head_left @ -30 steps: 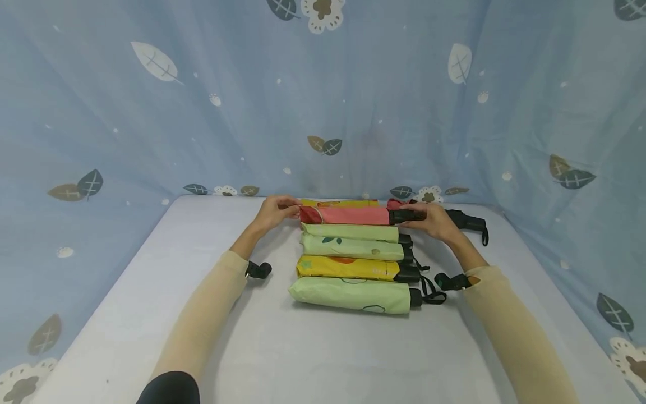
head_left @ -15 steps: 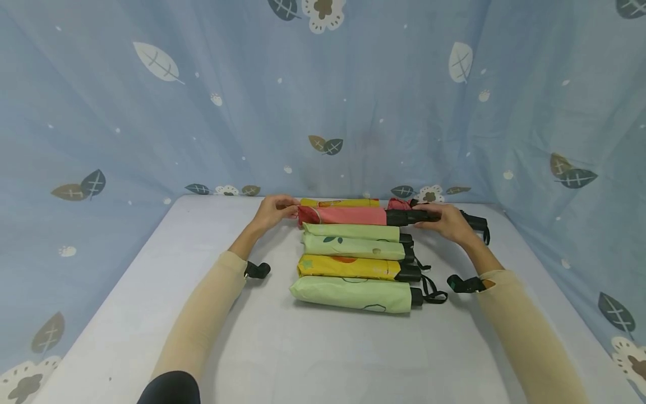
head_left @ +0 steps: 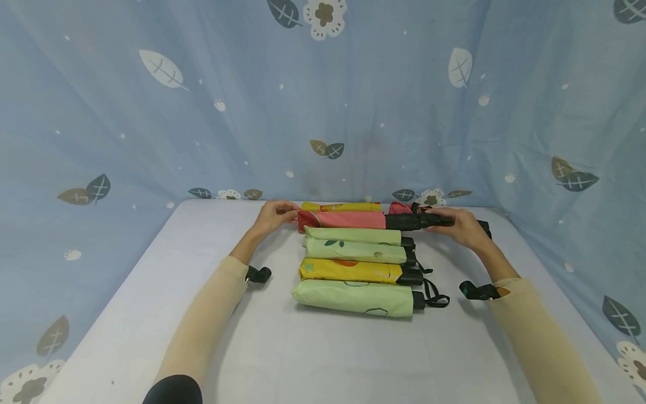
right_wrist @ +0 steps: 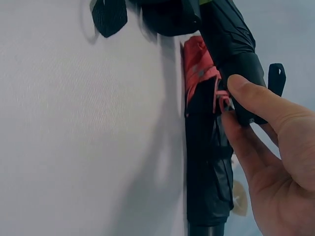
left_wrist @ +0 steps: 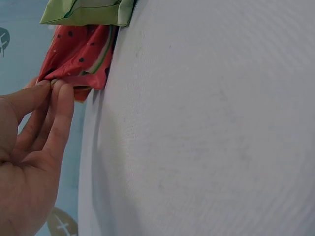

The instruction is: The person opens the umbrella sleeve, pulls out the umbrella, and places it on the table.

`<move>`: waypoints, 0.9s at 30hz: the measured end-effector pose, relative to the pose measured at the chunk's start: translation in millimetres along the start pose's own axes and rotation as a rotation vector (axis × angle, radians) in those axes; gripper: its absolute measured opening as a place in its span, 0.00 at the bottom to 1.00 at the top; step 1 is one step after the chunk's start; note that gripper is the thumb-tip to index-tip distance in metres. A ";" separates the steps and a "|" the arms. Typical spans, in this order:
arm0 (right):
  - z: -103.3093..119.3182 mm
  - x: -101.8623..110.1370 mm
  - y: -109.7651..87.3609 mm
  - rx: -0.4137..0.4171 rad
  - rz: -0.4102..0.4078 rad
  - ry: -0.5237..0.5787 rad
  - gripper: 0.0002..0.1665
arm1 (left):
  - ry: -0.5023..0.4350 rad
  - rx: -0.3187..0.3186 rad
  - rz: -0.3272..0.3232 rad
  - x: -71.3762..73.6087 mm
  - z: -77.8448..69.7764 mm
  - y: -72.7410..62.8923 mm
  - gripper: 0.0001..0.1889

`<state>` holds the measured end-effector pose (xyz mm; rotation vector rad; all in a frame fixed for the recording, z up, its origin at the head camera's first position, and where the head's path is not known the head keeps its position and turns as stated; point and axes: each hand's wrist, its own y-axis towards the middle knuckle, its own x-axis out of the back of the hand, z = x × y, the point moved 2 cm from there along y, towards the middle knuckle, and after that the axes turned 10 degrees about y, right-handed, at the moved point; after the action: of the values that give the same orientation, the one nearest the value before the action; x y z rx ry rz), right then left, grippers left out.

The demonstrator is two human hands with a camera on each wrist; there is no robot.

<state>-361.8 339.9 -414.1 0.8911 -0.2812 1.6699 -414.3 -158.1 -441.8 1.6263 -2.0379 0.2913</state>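
Observation:
My left hand (head_left: 272,217) pinches the closed end of a red watermelon-print umbrella sleeve (head_left: 348,220). In the left wrist view, thumb and fingertips gather the cloth of this sleeve (left_wrist: 81,54) at its corner. A black folding umbrella (head_left: 404,222) sticks out of the sleeve's right end. My right hand (head_left: 461,227) grips its far end, with the thumb laid along the black umbrella (right_wrist: 229,39) in the right wrist view. Behind it lies another black umbrella (right_wrist: 209,167) with red cloth at one end. The part inside the sleeve is hidden.
Nearer me, several sleeved umbrellas lie in a row on the white table (head_left: 323,359): a green one (head_left: 353,298), a yellow one (head_left: 348,270) and more green ones (head_left: 353,249). A yellow sleeve (head_left: 348,207) lies at the back, before the blue patterned curtain (head_left: 242,101).
My right hand has moved to the right, and a longer stretch of the black umbrella shows outside the red sleeve. The left hand keeps its pinch at nearly the same place.

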 end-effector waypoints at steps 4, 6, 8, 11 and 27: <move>-3.1 4.0 -4.7 -0.040 -0.013 0.017 0.31 | 0.000 0.011 0.005 1.5 0.0 -0.8 0.12; -4.9 5.9 -6.2 -0.043 -0.019 0.022 0.30 | 0.003 0.018 0.004 2.6 0.3 -1.1 0.12; -6.7 7.9 -7.7 -0.045 -0.030 0.025 0.30 | 0.006 0.021 0.005 3.4 0.7 -0.8 0.13; -9.4 10.7 -10.2 -0.048 -0.036 0.024 0.30 | -0.002 0.027 0.012 4.3 0.6 -0.3 0.13; -21.3 31.5 -33.0 -0.035 -0.050 0.045 0.29 | -0.039 0.009 0.018 4.0 -5.6 -5.6 0.12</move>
<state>-341.8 386.1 -415.9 0.8275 -0.2546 1.6319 -408.1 -160.3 -435.9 1.6314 -2.0842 0.2786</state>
